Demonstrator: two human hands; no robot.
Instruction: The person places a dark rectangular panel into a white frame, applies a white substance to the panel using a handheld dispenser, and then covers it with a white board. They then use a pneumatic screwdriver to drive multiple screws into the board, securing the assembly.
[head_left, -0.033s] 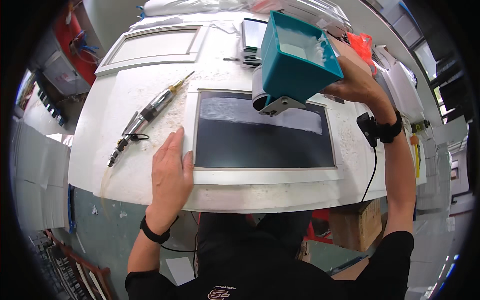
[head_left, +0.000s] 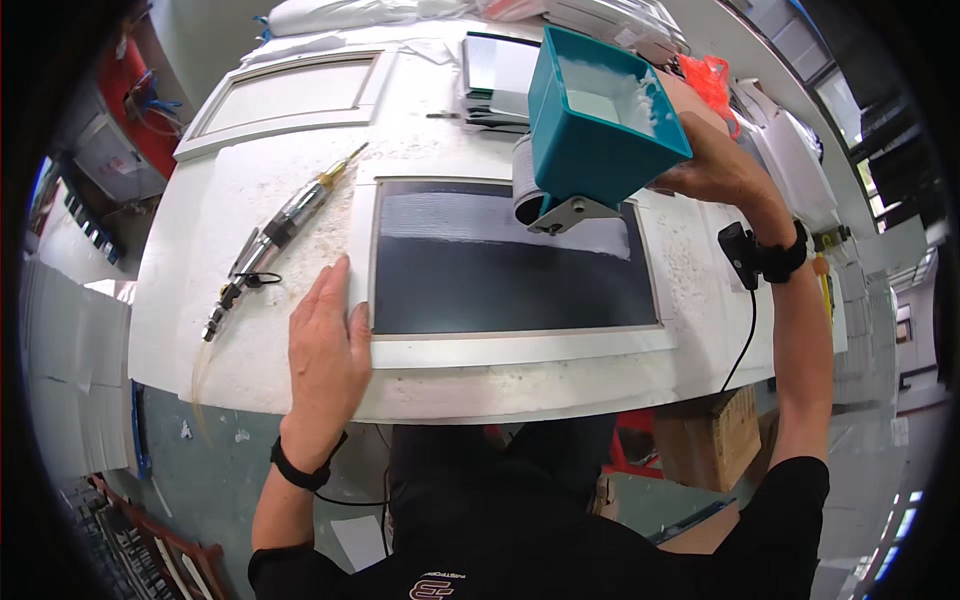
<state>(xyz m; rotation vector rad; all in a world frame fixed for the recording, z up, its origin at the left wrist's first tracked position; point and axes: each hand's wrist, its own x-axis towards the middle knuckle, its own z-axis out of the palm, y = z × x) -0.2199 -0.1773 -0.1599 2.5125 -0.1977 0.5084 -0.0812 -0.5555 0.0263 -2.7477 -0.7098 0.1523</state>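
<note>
Looks to me like you're partway through rolling glue or some pale coating onto a framed panel: you've got one bench [head_left: 165,320], and near the middle of its near edge sits the front frame [head_left: 510,349] with one dark panel [head_left: 510,292] inside it. I count one pale strip [head_left: 440,215] along the panel's far side, and the near half is bare, so I'd guess the next move calls for bringing the roller toward the bench's near edge and laying an even pass there without smearing the white rails. Frames total two, btw: the rear frame [head_left: 270,130] lies at the bench's far left corner. Then there's one teal hopper [head_left: 590,140] above the panel's far right part, with white stuff [head_left: 600,105] inside; your right hand [head_left: 705,160] seems closed around its back side, though the hopper hides most of your fingers. One air tool [head_left: 290,220] lies toward the bench's left edge, its tip angled at the far edge. Your left hand [head_left: 325,350] is open and flat, thumb against the front frame's left rail, which looks like steadying to me. Smallest of the lot, one roller [head_left: 524,180] under the hopper; can't tell if it's touching the panel.
</note>
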